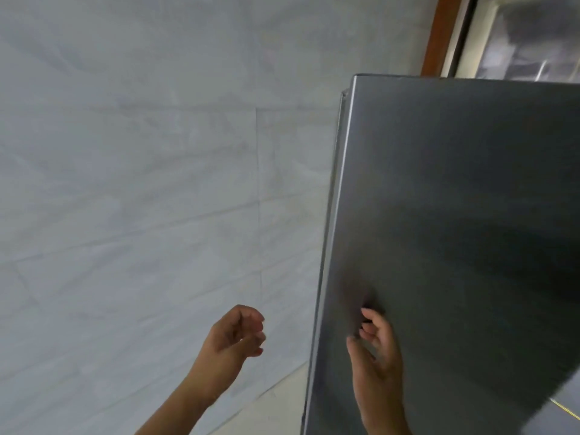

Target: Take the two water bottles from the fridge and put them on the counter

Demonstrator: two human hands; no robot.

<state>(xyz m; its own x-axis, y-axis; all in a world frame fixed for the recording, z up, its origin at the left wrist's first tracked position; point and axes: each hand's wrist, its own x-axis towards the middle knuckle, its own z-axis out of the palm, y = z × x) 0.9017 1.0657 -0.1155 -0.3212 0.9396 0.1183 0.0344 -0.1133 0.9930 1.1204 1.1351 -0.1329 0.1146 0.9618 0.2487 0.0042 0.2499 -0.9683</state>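
Observation:
The grey steel fridge [455,199] fills the right half of the view, and its door is closed. My right hand [376,353] is in front of the door near its left edge, fingers loosely curled, holding nothing. My left hand [233,335] hovers to the left of the fridge, in front of the tiled wall, with fingers curled and nothing in it. No water bottles and no counter are in view.
A pale grey tiled wall [141,183] covers the left side. Above the fridge at the top right are a brown wooden frame [439,32] and a window [527,36]. A strip of floor shows at the bottom right corner.

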